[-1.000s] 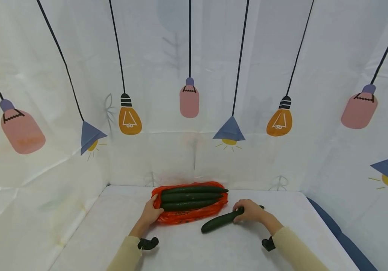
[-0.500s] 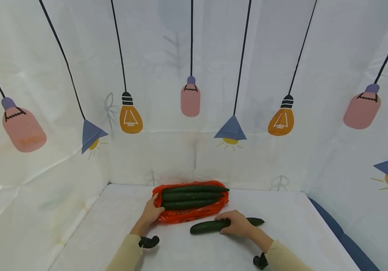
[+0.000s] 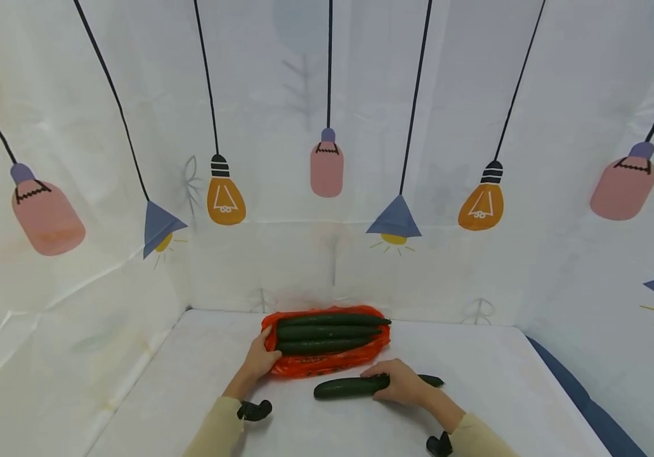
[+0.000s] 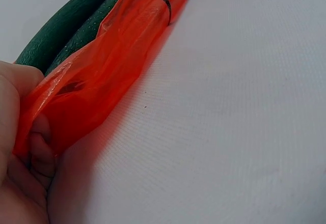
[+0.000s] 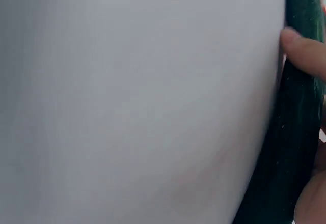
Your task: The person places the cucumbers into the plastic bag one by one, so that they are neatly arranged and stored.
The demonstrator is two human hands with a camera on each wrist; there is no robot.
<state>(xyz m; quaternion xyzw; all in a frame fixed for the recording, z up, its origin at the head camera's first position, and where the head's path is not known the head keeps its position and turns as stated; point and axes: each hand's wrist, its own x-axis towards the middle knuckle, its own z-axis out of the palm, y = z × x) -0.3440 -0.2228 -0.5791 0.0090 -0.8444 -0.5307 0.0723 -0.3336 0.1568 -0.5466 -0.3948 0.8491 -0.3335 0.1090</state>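
Note:
An orange-red plastic bag (image 3: 304, 367) lies at the back of the white table, its upper side open over several dark green cucumbers (image 3: 327, 332) placed side by side. My left hand (image 3: 258, 363) pinches the bag's left end; in the left wrist view the thin plastic (image 4: 109, 76) runs between thumb and curled fingers. In front of the bag, a single cucumber (image 3: 340, 388) lies crosswise, parallel to the others. My right hand (image 3: 399, 383) grips it around the middle from above, both ends sticking out. The right wrist view shows a fingertip bent over its dark skin (image 5: 288, 127).
The white table (image 3: 304, 431) meets a pale cloth wall (image 3: 281, 266) printed with hanging lamps, close behind the bag. Another cloth side wall (image 3: 75, 343) borders the left. Blue fabric (image 3: 566, 381) shows beyond the right table edge.
My right hand has moved left and toward me with the single cucumber, turning it from slanted to nearly parallel with the bag. My left hand keeps its hold on the bag's left end.

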